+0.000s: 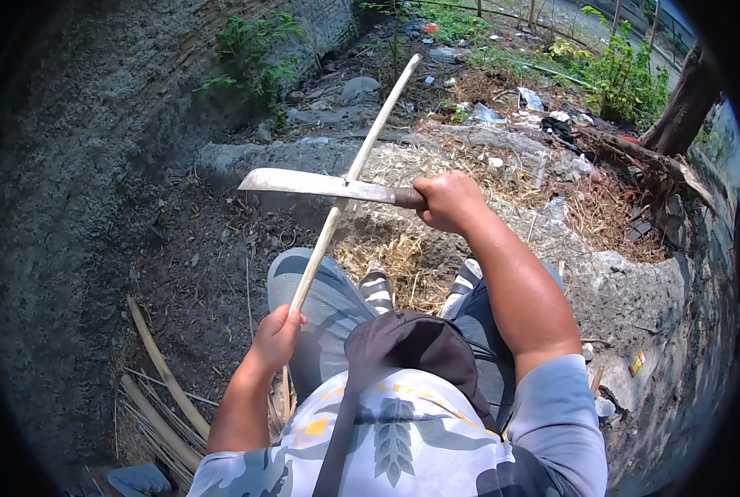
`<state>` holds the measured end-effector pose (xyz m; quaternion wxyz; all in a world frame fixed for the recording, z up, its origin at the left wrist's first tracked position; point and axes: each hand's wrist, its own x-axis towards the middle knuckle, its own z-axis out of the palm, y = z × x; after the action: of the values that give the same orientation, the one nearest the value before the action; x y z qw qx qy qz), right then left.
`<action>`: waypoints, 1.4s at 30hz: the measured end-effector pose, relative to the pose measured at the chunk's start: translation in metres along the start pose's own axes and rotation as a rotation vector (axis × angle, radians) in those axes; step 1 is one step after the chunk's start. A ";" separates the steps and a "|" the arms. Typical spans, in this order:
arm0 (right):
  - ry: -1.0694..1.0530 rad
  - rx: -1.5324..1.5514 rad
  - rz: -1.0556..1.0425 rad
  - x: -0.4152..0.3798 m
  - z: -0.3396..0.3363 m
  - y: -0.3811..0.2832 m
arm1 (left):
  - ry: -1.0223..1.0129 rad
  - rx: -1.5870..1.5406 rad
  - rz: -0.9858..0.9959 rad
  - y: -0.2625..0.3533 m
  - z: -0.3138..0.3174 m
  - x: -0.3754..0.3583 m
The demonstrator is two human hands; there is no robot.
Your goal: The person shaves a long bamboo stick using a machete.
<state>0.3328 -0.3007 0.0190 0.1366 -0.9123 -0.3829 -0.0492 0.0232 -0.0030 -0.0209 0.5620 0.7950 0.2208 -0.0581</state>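
Observation:
A long pale stick (pixel 323 242) slants up and away from my left hand (pixel 278 335), whose fingers are closed round its lower end. My right hand (pixel 450 201) grips the dark wrapped handle of a machete (pixel 299 182). The broad blade lies across the stick around its middle, its tip pointing left. Where the two cross, the blade appears to touch the wood. Both hands are in front of my body, the right one farther forward than the left.
Long curved strips (pixel 164 364) lie on the ground at the lower left. A rough wall (pixel 63 207) rises on the left. Ahead are a stone ledge (pixel 254 155), dry straw, litter and a tree trunk (pixel 686 103). A black bag (pixel 419 352) rests on my lap.

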 end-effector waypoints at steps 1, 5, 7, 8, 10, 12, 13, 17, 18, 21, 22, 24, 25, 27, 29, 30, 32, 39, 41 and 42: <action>-0.002 -0.002 -0.010 -0.001 0.000 -0.004 | -0.010 -0.017 -0.006 0.001 0.001 -0.001; -0.006 -0.025 -0.254 0.003 0.008 -0.022 | -0.030 -0.060 -0.004 0.014 0.008 -0.001; -0.026 -0.046 -0.293 0.002 0.002 -0.031 | -0.045 -0.044 -0.003 0.018 0.007 -0.001; 0.010 -0.056 -0.259 0.005 0.003 -0.024 | -0.051 -0.030 -0.013 0.020 0.006 -0.003; 0.038 -0.047 -0.090 0.009 0.009 0.003 | -0.043 0.025 -0.019 0.022 0.005 -0.011; -0.063 0.106 0.134 0.008 0.008 0.013 | -0.013 0.114 0.011 0.028 0.006 -0.013; -0.076 0.049 0.121 0.007 0.006 0.011 | -0.017 0.074 0.002 0.020 0.005 -0.010; -0.067 -0.028 0.072 0.000 -0.008 0.003 | -0.098 -0.107 -0.064 0.004 0.006 -0.003; -0.083 -0.026 0.070 0.001 -0.006 0.003 | -0.117 -0.164 -0.104 0.004 0.006 -0.009; -0.075 -0.030 0.005 0.003 -0.003 -0.002 | -0.097 -0.157 -0.142 0.006 0.005 -0.011; -0.068 -0.033 -0.029 0.004 0.000 -0.004 | -0.096 -0.167 -0.129 0.006 0.005 -0.012; -0.063 -0.046 -0.089 0.004 -0.001 -0.012 | -0.105 -0.180 -0.101 0.008 0.006 -0.011; -0.059 -0.049 -0.135 0.004 0.000 -0.015 | -0.111 -0.194 -0.095 0.010 0.008 -0.011; -0.054 -0.056 -0.224 0.003 0.004 -0.018 | -0.126 -0.220 -0.085 0.012 0.011 -0.012; -0.042 -0.057 -0.238 0.002 0.008 -0.016 | -0.137 -0.224 -0.107 0.012 0.010 -0.013; -0.029 -0.055 -0.223 0.002 0.008 -0.012 | -0.142 -0.226 -0.117 0.011 0.009 -0.013; 0.012 -0.098 -0.141 0.004 0.010 0.005 | -0.126 -0.145 -0.057 0.002 0.003 -0.017; 0.012 -0.065 0.013 0.000 -0.004 -0.001 | -0.140 -0.178 -0.112 0.002 0.002 -0.007; -0.038 -0.023 0.040 0.001 -0.005 -0.001 | -0.127 -0.145 -0.129 0.000 0.003 -0.008; -0.059 -0.032 0.036 0.001 -0.002 0.000 | -0.116 -0.131 -0.139 0.000 0.004 -0.010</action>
<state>0.3336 -0.3011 0.0213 0.1113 -0.9222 -0.3695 -0.0261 0.0143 -0.0095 -0.0191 0.6193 0.7345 0.2460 -0.1280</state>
